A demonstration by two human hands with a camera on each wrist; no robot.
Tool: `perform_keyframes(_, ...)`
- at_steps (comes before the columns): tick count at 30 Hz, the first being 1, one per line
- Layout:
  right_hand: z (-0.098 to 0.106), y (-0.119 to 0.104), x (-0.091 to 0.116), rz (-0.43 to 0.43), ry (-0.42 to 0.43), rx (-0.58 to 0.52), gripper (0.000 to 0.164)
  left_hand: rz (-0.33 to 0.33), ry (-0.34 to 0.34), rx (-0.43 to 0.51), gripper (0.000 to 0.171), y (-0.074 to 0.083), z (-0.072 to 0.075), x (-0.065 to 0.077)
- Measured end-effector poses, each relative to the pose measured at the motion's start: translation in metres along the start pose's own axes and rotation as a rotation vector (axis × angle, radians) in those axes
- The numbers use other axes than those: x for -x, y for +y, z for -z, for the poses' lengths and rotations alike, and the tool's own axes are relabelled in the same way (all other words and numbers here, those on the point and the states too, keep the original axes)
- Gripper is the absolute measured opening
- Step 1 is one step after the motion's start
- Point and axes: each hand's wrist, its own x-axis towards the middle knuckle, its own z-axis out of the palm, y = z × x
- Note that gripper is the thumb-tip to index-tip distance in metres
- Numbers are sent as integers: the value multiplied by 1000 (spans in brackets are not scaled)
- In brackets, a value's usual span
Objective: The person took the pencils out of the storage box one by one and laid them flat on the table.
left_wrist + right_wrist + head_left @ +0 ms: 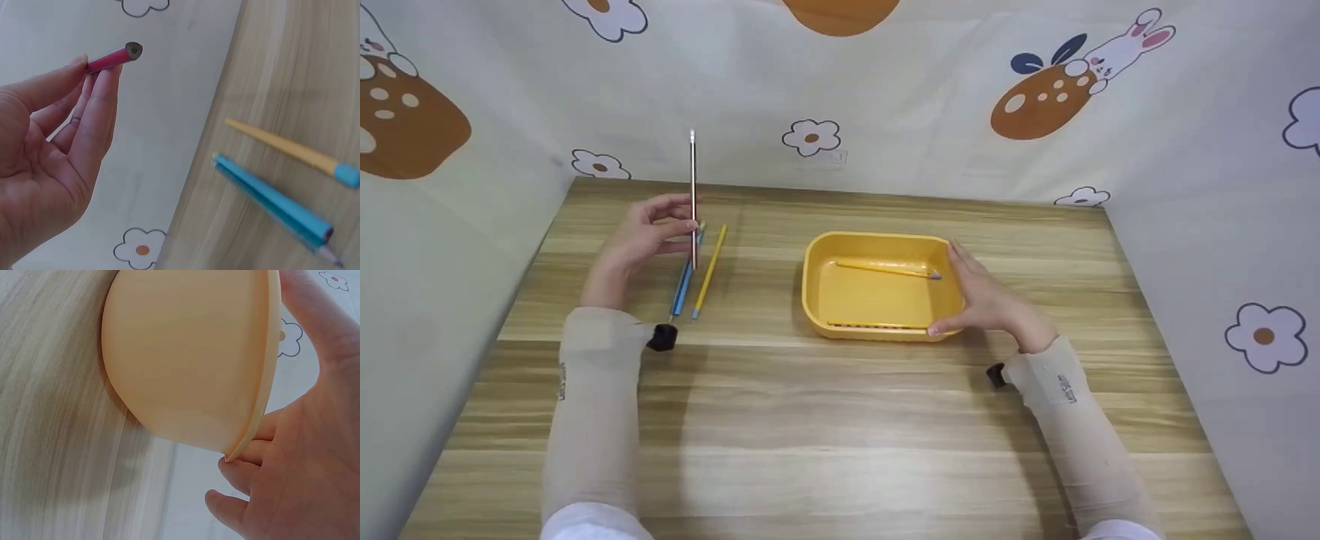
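Note:
My left hand [649, 229] pinches a dark red pencil [693, 172] between thumb and fingers. It stands upright in the head view; its blunt, unsharpened end faces the camera in the left wrist view, where the pencil [112, 59] looks pinkish red. Just below that hand, blue pencils [683, 289] and a yellow pencil [710, 271] with a blue end lie on the table. My right hand [990, 300] holds the right end of a yellow plastic box [808, 289], thumb at the near corner and fingers along the far side. Inside lie a yellow pencil [885, 268] and a yellow strip with dark marks [877, 325].
The wood-grain table [810, 420] is bounded at the back and sides by pale cloth [915, 142] printed with flowers and rabbits. A black wrist-camera mount [662, 337] juts from the left sleeve, another mount [996, 375] from the right.

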Motion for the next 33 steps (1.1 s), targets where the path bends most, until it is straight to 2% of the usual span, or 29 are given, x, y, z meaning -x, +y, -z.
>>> perform_keyframes(3,0,0,0,-2,-1,3,144,19,28,-86,33,-3,7,-1)
perform_keyframes(9,1,0,1,-1,4,-1,143,65,85,-300,53,-7,15,0)
perform_keyframes(16,0,0,1,9,6,17,142,139,160,-496,42,-15,22,6)
perform_keyframes(19,0,-1,1,10,10,12,142,172,186,-545,39,-19,26,7)
perform_keyframes(24,1,-1,2,15,9,3,141,189,202,-621,33,-26,30,9)
perform_keyframes(27,1,-1,2,12,7,9,141,204,197,-673,30,-28,30,9)
perform_keyframes(33,1,-2,2,7,2,21,142,301,158,-733,29,-34,29,11)
